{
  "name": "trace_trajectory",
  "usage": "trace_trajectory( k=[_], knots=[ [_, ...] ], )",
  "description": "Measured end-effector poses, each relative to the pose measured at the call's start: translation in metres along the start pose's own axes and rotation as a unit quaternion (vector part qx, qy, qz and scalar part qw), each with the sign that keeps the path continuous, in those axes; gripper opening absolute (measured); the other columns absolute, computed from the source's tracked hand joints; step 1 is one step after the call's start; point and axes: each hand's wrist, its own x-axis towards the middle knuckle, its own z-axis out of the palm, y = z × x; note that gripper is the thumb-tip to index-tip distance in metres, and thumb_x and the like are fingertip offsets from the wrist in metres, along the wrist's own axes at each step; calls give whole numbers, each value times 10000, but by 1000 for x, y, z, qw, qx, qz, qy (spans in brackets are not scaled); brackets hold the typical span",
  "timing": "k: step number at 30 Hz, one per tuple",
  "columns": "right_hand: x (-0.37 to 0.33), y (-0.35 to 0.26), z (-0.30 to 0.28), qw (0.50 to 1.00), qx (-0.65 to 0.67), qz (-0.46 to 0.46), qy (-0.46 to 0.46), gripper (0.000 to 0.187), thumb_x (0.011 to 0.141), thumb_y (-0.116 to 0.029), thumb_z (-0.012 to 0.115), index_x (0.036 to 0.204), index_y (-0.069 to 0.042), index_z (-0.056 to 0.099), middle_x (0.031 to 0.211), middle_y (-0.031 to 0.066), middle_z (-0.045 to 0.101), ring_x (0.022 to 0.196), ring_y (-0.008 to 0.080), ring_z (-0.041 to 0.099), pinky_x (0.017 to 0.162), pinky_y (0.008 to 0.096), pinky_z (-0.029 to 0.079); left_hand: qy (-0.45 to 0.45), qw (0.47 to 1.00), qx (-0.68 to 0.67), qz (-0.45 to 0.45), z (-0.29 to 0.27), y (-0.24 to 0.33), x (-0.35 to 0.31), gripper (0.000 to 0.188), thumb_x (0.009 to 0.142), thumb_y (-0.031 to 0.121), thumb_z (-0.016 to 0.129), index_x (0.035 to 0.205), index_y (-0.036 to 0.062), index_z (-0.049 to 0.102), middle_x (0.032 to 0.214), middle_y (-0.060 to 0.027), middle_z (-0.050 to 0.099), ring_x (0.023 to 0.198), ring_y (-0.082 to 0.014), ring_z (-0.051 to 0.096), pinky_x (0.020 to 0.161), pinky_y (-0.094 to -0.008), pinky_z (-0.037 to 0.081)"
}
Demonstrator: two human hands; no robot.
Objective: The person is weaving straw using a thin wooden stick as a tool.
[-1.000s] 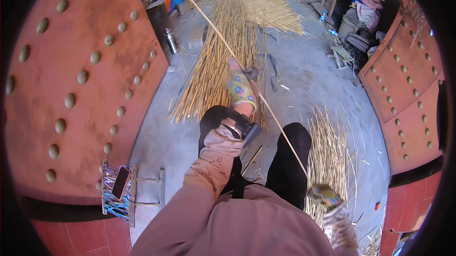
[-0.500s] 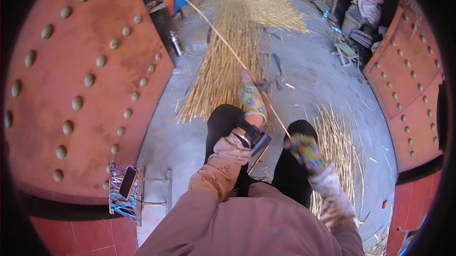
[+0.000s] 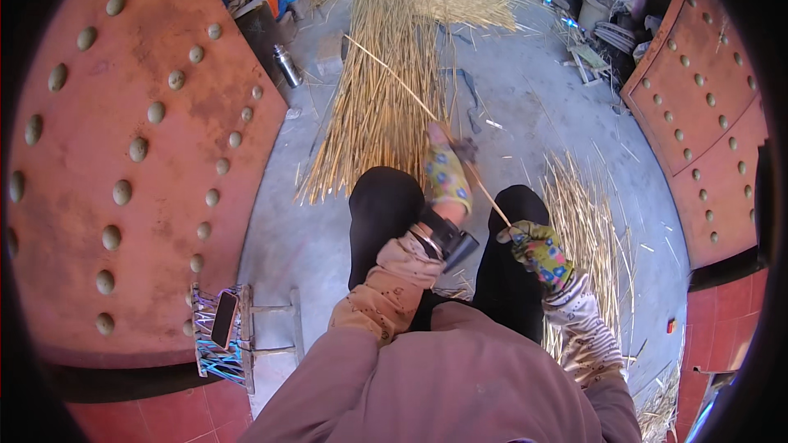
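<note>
We held one thin, pale stalk (image 3: pixel 402 82) slanting from nearly twelve o'clock down towards four. Our gloved left hand (image 3: pixel 447 170), at one o'clock, was closed around it partway along, beside a blurred dark lump (image 3: pixel 466 149) we could not identify; our right hand (image 3: pixel 543 256), at four, clamped its lower part. We judged the stalk light, springy and easily split, best held low and supported midway.

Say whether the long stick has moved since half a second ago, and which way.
Yes: the long stick has moved nearer and to the right, judged against the metal bottle on the floor.
</note>
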Motion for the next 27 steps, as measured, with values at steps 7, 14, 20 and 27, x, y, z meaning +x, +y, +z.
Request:
trace_trajectory(
  k=[7, 14, 20, 27],
  knots=[
    [-111, 120, -163, 950, 234, -67, -193, 313, 833, -128, 428, 1092, 46, 431, 951, 222, 532, 791, 238, 566, 558, 243, 505, 52, 985, -64, 150, -10, 126, 41, 440, 746, 583, 417, 660, 151, 409, 512, 37, 378, 426, -81, 358, 374, -225, 273],
    [-219, 141, -247, 926, -75, 63, 366, 176, 802, -89, 427, 850, -21, 582, 733, 129, 597, 621, 176, 581, 452, 251, 441, 47, 993, -62, 91, -17, 111, 38, 437, 736, 569, 451, 633, 147, 407, 530, 30, 413, 426, -83, 357, 388, -219, 285],
    [-45, 5, -300, 936, -214, 47, 277, 177, 789, -82, 436, 899, -9, 553, 750, 126, 590, 628, 176, 577, 481, 249, 444, 55, 996, 18, 62, -9, 79, 46, 450, 726, 578, 464, 710, 129, 491, 641, 9, 475, 565, -120, 443, 503, -282, 369],
    [263, -70, -143, 910, -376, 143, -102, 213, 773, -74, 446, 957, 4, 520, 769, 124, 582, 637, 176, 572, 515, 247, 447, 33, 979, 201, 23, -35, 92, 12, 497, 747, 579, 426, 803, 92, 509, 654, 17, 457, 535, -97, 442, 459, -244, 370]
  ],
)
